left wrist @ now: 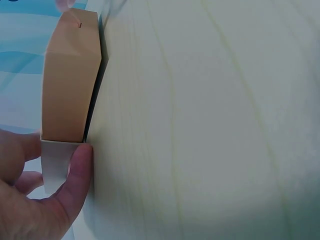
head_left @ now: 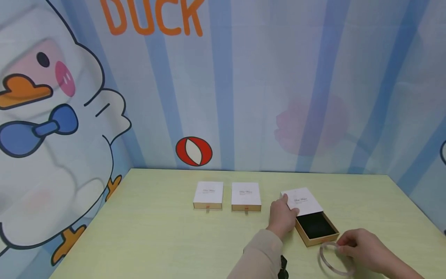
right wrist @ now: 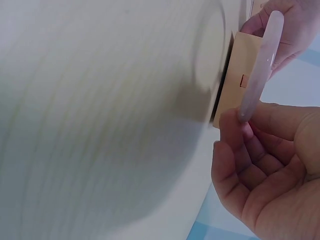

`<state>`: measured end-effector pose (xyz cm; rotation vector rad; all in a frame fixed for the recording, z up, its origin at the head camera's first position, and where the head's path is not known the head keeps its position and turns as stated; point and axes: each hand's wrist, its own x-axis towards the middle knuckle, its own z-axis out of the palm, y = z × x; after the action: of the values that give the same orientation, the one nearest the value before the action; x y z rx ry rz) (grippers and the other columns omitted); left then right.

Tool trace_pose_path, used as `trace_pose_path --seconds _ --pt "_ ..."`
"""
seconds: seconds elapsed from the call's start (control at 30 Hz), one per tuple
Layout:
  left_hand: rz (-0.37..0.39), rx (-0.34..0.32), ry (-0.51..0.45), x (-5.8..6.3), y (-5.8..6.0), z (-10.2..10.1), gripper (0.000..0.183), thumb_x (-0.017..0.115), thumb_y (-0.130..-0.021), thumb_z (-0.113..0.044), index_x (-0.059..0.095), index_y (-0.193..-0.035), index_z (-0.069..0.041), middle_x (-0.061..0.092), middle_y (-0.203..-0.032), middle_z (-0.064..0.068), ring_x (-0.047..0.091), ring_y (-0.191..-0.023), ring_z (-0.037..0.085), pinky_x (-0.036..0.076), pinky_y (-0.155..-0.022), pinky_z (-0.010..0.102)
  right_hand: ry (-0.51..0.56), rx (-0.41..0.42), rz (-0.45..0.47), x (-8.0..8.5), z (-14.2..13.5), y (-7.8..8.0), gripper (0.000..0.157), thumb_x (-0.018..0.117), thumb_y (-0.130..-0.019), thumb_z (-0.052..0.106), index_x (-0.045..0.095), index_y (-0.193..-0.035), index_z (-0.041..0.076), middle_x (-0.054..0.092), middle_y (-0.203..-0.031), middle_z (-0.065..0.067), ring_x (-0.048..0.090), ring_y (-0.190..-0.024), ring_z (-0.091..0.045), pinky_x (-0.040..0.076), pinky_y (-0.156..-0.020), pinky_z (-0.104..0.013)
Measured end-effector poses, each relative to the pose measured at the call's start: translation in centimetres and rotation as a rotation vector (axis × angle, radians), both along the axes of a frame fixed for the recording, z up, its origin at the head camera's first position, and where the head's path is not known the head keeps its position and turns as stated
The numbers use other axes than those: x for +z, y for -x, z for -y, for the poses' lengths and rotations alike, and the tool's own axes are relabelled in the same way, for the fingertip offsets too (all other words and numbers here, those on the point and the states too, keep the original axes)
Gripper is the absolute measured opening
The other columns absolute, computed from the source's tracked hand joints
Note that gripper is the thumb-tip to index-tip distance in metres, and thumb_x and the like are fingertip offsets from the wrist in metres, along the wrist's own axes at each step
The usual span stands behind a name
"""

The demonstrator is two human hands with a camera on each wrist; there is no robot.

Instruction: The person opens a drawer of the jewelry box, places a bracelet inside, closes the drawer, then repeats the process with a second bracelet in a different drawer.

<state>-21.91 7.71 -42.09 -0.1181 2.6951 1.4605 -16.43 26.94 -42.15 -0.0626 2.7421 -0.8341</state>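
Observation:
A drawer-style box with a white sleeve [head_left: 302,201] and a gold tray [head_left: 316,242] lies at the right of the table, its tray slid partly out. The tray shows a black interior [head_left: 316,225]. My left hand [head_left: 282,217] grips the white sleeve from its left side; in the left wrist view the thumb [left wrist: 79,167] lies along the sleeve's edge. My right hand [head_left: 366,248] pinches a pale pinkish bangle [head_left: 327,261] between thumb and fingertips. The bangle [right wrist: 262,65] is tilted beside the tray's front end, above the table.
Two closed white-and-gold boxes, one on the left [head_left: 208,193] and one in the middle [head_left: 246,195], stand in a row toward the back of the table [head_left: 156,232]. A black object [head_left: 283,267] shows by the left sleeve. A cartoon-printed backdrop [head_left: 244,77] rises behind the table.

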Motion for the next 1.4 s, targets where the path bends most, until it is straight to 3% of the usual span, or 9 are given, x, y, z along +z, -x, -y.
trace_pose_path --seconds 1.4 --pt "-0.024 0.002 0.015 -0.35 0.27 -0.09 0.056 0.066 -0.088 -0.019 0.047 -0.139 -0.006 0.05 -0.139 0.012 0.044 -0.129 0.025 0.039 -0.107 0.038 0.002 0.012 -0.055 0.87 -0.31 -0.14 0.008 0.068 -0.085 0.009 0.069 -0.089 0.002 0.065 -0.08 0.001 0.055 -0.073 -0.013 0.049 -0.059 -0.026"
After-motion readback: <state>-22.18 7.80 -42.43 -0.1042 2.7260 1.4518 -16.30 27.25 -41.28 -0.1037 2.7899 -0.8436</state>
